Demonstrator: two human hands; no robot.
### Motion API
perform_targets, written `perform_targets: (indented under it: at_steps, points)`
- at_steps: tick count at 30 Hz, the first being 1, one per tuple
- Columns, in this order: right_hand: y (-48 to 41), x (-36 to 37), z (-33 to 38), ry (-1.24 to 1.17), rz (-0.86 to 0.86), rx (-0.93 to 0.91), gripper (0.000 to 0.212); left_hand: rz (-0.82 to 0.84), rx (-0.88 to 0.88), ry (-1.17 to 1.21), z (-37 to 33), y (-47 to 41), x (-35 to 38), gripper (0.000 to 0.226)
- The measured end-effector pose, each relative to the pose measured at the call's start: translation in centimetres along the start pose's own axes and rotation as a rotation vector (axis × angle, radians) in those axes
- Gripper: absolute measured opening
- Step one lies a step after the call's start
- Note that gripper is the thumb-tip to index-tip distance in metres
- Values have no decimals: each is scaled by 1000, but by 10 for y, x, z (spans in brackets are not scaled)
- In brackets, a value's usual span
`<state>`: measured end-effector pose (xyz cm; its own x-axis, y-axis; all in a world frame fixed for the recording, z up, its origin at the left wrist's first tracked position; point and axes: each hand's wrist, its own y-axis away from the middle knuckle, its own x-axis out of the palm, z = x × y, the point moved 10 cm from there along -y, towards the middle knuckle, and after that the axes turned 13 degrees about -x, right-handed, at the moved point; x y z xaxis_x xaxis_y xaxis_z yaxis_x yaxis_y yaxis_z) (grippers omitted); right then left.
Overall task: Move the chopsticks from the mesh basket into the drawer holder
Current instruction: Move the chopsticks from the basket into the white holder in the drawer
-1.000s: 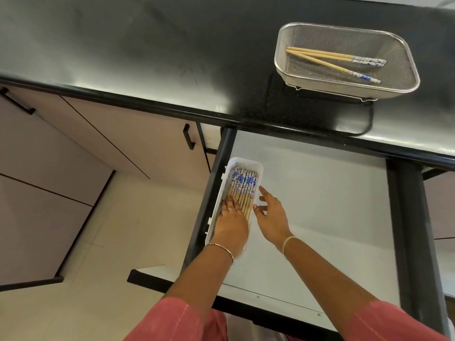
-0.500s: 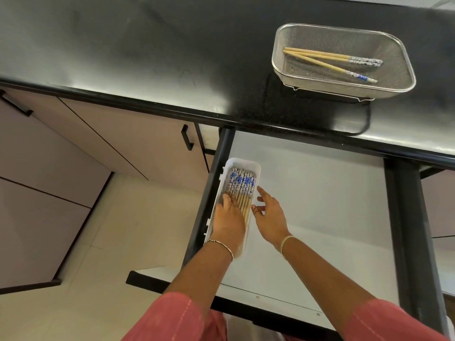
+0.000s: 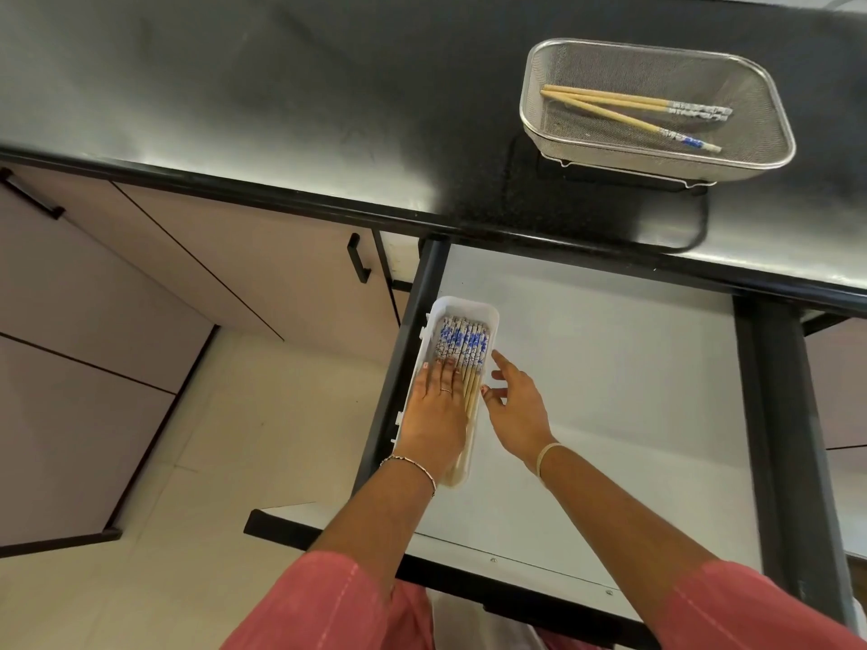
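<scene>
A steel mesh basket (image 3: 760, 133) stands on the black counter at the upper right and holds three wooden chopsticks (image 3: 624, 107) with blue-and-white ends. In the open drawer (image 3: 610, 391), a white plastic holder (image 3: 490, 316) lies along the left side, filled with several matching chopsticks (image 3: 462, 342). My left hand (image 3: 436, 415) lies flat, palm down, on the chopsticks in the holder. My right hand (image 3: 518, 405) hovers just right of the holder with fingers spread, holding nothing.
The black counter (image 3: 281, 86) runs across the top of the view. Pale cabinet doors with black handles (image 3: 359, 258) are to the left of the drawer. Dark rails (image 3: 779, 415) frame the drawer's sides. Tiled floor shows below left.
My left hand has slid slightly forward along the chopsticks in the holder. My right hand stays beside the holder, fingers a little more spread. The basket has not been touched.
</scene>
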<state>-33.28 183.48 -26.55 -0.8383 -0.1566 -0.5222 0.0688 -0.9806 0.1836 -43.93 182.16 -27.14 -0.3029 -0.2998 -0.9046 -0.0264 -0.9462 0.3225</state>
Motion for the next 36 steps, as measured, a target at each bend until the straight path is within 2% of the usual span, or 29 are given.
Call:
perform_targets:
  at_steps: [7, 15, 21, 27, 30, 33, 36]
  points:
    - [1, 0, 0, -4, -2, 9, 56, 17, -49, -141, 13, -1, 1, 77]
    - [2, -23, 12, -16, -28, 20, 57, -94, 7, -54, 12, 1, -37, 72]
    - [-10, -91, 58, 57, -206, -104, 41, -342, 76, 165, 8, -10, -130, 65]
    - [-35, -207, 125, 224, -469, -347, 28, -605, 161, 276, -9, -29, -253, 63]
    - [-53, -265, 150, 345, -564, -405, 21, -672, 173, 319, -17, -48, -311, 60]
    - [-83, -308, 159, 482, -572, -414, 23, -662, 190, 415, -23, -78, -348, 52]
    - [-128, -327, 155, 674, -412, -357, 31, -594, 204, 465, -28, -114, -363, 45]
